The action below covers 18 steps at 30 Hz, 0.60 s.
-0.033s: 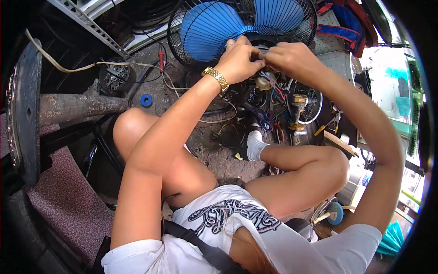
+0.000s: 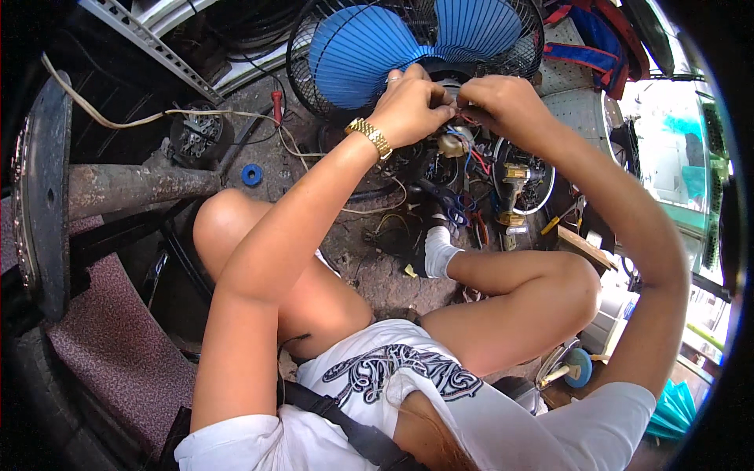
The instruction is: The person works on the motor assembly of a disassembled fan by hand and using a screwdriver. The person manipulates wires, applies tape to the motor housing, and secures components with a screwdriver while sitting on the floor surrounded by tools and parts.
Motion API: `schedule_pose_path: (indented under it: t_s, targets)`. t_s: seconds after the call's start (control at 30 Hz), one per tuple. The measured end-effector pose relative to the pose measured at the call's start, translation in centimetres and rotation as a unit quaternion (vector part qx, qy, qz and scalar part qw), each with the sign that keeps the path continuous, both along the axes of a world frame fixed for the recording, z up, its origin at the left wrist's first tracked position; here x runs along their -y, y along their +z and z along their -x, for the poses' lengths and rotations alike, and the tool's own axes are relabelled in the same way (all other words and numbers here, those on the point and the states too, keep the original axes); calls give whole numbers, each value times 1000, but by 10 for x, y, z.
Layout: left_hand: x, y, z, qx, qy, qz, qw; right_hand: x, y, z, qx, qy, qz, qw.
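L hand [image 2: 415, 108] + R hand [image 2: 504, 105] pinched narrow, contents unclear, nr motor [image 2: 451, 144]; blue-bladed fan [image 2: 363, 61] 12 o'clock, cordless drill [image 2: 513, 182] 2 o'clock in view.

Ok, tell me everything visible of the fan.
The fan has blue blades, two in view, plastic by the look, inside a round dark wire guard. The upper edge of the picture cuts it off. The blades look sharp, not blurred by spinning. It sits just beyond the left hand and right hand; whether either touches it cannot be told.
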<state>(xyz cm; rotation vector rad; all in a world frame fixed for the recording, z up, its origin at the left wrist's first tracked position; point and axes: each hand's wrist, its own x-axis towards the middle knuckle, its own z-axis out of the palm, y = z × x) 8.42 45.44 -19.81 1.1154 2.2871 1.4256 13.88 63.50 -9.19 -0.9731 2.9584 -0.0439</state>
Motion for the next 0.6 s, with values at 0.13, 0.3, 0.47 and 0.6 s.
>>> schedule_pose_path:
  t_s: [0.13, 0.3, 0.47, 0.6]
  targets:
    - [4, -1, -1, -28, -4, 9, 1000, -2, -9, -21, 72, -247, 206, 944]
    - [11, 1, -2, -38, 4, 2, 999, 0, -26, -40, 18, -223, 253, 941]
    - [6, 0, -1, -11, 16, -5, 1000, 0, -37, -41, -23, -205, 265, 942]
    - [4, -1, -1, -22, 29, 5, 999, -1, -43, -38, -25, -208, 267, 941]
